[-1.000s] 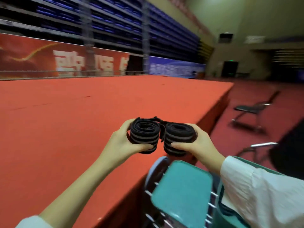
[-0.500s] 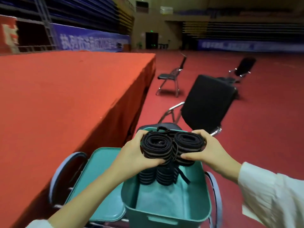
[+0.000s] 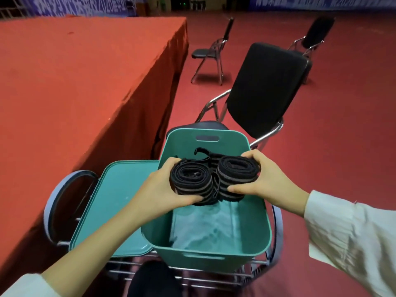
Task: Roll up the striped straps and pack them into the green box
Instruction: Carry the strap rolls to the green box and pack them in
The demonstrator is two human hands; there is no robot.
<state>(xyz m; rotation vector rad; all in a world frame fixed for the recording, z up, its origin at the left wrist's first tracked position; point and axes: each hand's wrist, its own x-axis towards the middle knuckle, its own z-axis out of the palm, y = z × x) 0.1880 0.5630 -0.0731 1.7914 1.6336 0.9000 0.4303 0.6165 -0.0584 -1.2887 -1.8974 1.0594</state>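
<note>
Red floor (image 3: 342, 129), green box (image 3: 266, 221); left hand (image 3: 162, 190), right hand (image 3: 265, 179), fingers (image 3: 240, 188) round two black grey-striped strap rolls (image 3: 192, 182)

green box (image 3: 205, 261) near half free | stage (image 3: 75, 82) left | chair (image 3: 265, 88) behind

**Q:** What ground and structure fill the hall?
**A:** A dark red sports floor (image 3: 342, 125) runs to the far wall. At left stands a raised stage covered in orange-red carpet (image 3: 75, 71), its side draped down to the floor.

**Q:** Furniture?
**A:** A black padded folding chair with a chrome frame (image 3: 265, 88) stands nearest. A second black folding chair (image 3: 211, 54) stands near the stage corner, and a third (image 3: 317, 33) stands further right.

**Q:** Far wall and light?
**A:** Blue banners with white lettering (image 3: 321, 3) line the wall. A metal railing (image 3: 10, 11) shows at upper left, and a small green lamp (image 3: 183, 4) glows beside a dark opening. The lighting is dim.
</note>
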